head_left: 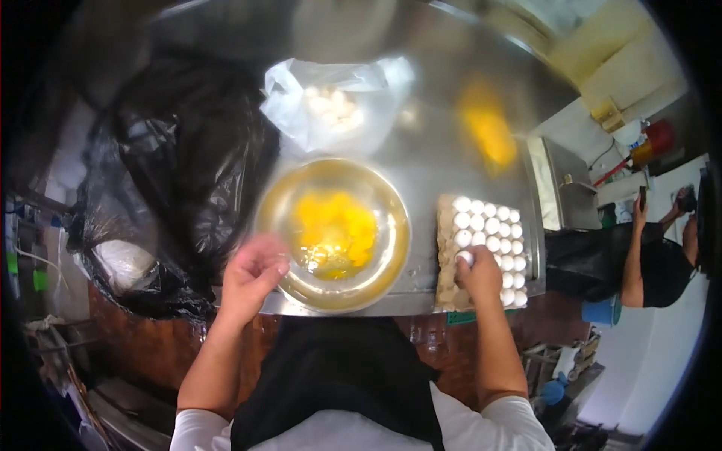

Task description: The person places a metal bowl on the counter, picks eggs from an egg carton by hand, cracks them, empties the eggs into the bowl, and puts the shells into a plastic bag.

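A wide metal bowl (396,225) stands on the steel table in front of me, with several raw egg yolks (336,229) and clear egg white pooled in it. My left hand (254,276) is at the bowl's left rim, fingers loosely curled and apart, a little blurred, with nothing visible in them. On the right, my right hand (480,276) grips a white egg (465,258) over the cardboard egg tray (445,225). Rows of white eggs (492,225) fill the tray's right part, while cups along its left side are bare. My right hand hides some cups.
Behind the bowl lies a white plastic bag (376,83) holding whitish eggshells (335,107). A large black plastic bag (188,165) covers the table's left side. A blurred yellow object or reflection (489,128) shows at the back right. Another person (662,263) stands at far right.
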The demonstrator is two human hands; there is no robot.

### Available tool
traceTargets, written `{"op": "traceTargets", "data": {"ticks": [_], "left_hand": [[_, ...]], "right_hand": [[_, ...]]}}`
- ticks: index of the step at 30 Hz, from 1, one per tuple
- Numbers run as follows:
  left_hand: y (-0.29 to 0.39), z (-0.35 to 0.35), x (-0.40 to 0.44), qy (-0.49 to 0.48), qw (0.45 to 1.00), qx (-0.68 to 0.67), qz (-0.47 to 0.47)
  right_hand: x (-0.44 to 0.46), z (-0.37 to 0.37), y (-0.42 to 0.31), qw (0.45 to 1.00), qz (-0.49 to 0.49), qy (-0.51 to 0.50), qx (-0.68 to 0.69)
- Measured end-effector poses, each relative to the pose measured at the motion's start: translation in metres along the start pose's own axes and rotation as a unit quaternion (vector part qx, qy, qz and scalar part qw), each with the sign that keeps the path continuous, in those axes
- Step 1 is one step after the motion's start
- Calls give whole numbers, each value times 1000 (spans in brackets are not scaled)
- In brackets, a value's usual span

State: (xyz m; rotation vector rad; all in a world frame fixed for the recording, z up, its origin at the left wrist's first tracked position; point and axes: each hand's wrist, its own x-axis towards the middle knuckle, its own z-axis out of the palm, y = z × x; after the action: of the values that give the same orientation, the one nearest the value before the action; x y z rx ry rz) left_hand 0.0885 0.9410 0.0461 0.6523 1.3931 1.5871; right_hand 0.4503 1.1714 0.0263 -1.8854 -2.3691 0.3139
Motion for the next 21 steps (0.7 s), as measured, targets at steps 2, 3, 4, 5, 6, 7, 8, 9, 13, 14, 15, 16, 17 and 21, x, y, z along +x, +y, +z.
{"op": "traceTargets", "data": {"ticks": [2, 3, 4, 5, 6, 7, 8, 9, 13, 14, 15, 16, 17, 21], "left_hand": [[-4, 1, -1, -9, 1000, -4, -1], [-5, 0, -2, -12, 1000, -2, -14], [-6, -1, -2, -14, 1000, 0, -17], [-8, -2, -2, -15, 1000, 3, -19], [-9, -3, -3, -17, 1000, 5, -23], [-9, -3, -3, -20, 999, 6, -24], [-8, -3, -3, -24, 999, 7, -26], [-7, -3, -2, -26, 999, 8, -28], [-7, -2, 1, -26, 998, 26, -46], [-7, -1, 3, -28, 998, 32, -47], [-7, 0, 4, -28, 998, 38, -48], [-8, 0, 4, -31, 998, 40, -44], [-10, 0, 5, -33, 998, 41, -40], [-7, -2, 7, -41, 996, 73, -34]], "right_hand": [[2, -2, 0, 998, 41, -37, 13], [1, -2, 0, 998, 37, -43, 5], [1, 0, 2, 999, 23, -34, 16], [1, 4, 7, 999, 10, -25, 26], [0, 8, 12, 999, -4, -16, 35], [-1, 14, 17, 997, -42, 50, 42], [-3, 17, 17, 989, -80, 116, 48], [-4, 19, 17, 975, -118, 181, 54], [-27, -2, -27, 790, 209, 18, 576], [-32, 1, -28, 718, 222, -75, 656], [-39, 5, -26, 631, 229, -168, 722], [-46, 8, -25, 532, 231, -257, 773], [-52, 9, -31, 560, 250, -254, 748], [-81, 32, -58, 775, 187, -156, 583]]}}
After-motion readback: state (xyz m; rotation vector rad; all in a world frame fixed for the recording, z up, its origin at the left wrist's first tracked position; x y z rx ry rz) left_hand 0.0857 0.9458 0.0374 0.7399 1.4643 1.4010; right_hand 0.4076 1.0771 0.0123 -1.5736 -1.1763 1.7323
